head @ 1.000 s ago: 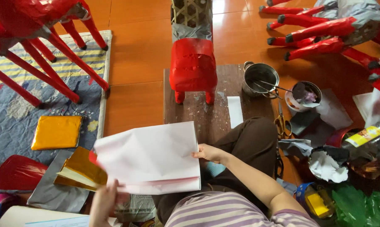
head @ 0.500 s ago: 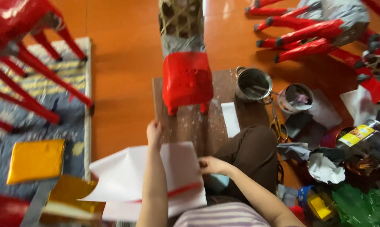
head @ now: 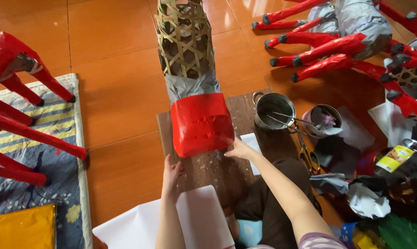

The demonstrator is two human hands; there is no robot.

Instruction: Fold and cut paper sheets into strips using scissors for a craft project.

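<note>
A woven bamboo frame (head: 185, 37) stands on a dark wooden board (head: 217, 170); its lower part is covered in grey paper and a glossy red papered block (head: 200, 123). My left hand (head: 171, 171) touches the lower left corner of the red block, fingers apart. My right hand (head: 238, 150) touches its lower right corner. Neither hand grips anything. A large white paper sheet (head: 199, 221) lies under my left forearm.
A metal pot (head: 274, 110) with a stick, a small tub (head: 323, 120) and scissors (head: 304, 150) sit right of the board. Red papered legged figures (head: 347, 44) lie at the upper right and at the left (head: 14, 92). A yellow paper pad (head: 21, 228) rests on the rug.
Both hands let go of the white sheet, which now lies down, and reached forward to the red block's lower corners. The view has tilted towards the bamboo frame.
</note>
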